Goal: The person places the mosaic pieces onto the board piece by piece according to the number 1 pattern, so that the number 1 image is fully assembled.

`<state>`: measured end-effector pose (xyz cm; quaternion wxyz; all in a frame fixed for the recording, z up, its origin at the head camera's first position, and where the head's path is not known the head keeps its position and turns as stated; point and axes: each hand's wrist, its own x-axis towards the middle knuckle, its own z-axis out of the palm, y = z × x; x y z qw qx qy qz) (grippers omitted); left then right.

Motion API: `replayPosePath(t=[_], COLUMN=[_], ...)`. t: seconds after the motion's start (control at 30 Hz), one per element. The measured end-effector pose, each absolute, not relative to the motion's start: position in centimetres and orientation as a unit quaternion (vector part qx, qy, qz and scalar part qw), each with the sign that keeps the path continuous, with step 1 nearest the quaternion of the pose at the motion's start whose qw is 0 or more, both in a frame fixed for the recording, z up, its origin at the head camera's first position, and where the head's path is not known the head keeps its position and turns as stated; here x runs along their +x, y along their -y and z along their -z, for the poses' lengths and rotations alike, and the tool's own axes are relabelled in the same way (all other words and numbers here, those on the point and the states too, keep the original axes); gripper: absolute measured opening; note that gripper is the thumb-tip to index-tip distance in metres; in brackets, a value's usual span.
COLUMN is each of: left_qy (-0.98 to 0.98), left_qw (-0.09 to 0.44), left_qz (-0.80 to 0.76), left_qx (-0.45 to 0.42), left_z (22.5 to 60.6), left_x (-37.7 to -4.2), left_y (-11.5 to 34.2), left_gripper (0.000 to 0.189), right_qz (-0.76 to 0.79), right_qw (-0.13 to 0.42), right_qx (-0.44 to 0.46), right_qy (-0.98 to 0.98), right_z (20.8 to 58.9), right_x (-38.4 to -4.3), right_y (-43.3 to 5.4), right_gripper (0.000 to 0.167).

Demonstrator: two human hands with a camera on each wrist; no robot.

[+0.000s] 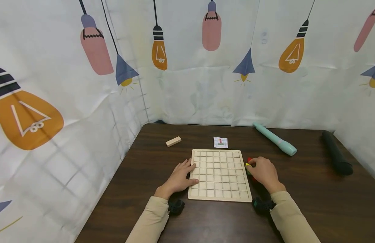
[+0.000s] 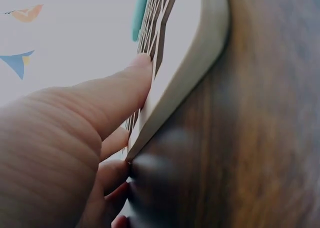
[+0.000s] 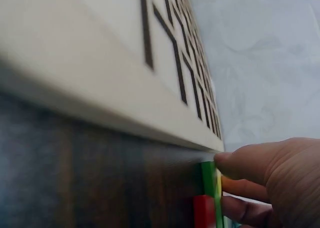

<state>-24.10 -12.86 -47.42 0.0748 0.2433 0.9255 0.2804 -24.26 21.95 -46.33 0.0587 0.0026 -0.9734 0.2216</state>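
Head view: small white paper card (image 1: 220, 142) on the dark brown wood-grain desk (image 1: 217, 222) carries a printed grid with a red and green figure; any finer print is too small to read. Faint bluish mark (image 1: 264, 37) on the white lamp-printed cloth (image 1: 187, 98), not legible. Pale wooden grid board (image 1: 219, 177) lies flat on my side of the card, between my hands. My left hand (image 1: 179, 178): fingers relaxed, fairly straight, thumb resting on the board's top face at its left edge. My right hand (image 1: 265, 172): fingers curled, pinching a small yellow block (image 1: 247, 164) just beside the board's right edge. Right wrist view: green block (image 3: 207, 177) against the yellow one, near my thumb tip; red block (image 3: 203, 212) beside the green. Plain pale wooden bar (image 1: 173, 141) left of the card; mint-green tube (image 1: 273, 138) and black rod (image 1: 336, 153) off to the right.
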Motion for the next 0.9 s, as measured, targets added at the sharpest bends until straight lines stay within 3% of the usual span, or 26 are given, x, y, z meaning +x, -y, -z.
replayPosePath(t=[0.3,0.57,0.9], left_qy=[-0.922,-0.918,-0.918], left_qw=[0.075,0.070,0.060], left_qz=[-0.293,-0.306,-0.312], left_qx=[0.241,0.242,0.239], left_z=[47.64,47.73,47.80], left_x=[-24.11,-24.09,-24.21], left_y=[12.69,12.89,13.00], left_gripper=[0.070,0.070,0.068], right_qz=[-0.231,-0.188,-0.198], right_qw=[0.060,0.068,0.041], right_qx=[0.004,-0.014,-0.010], right_qy=[0.971,0.980,0.979], right_z=[46.40,46.46,46.21], right_x=[-24.75,-24.76,-24.63], right_y=[-21.98,-21.90,-21.49], right_gripper=[0.026,0.038,0.036])
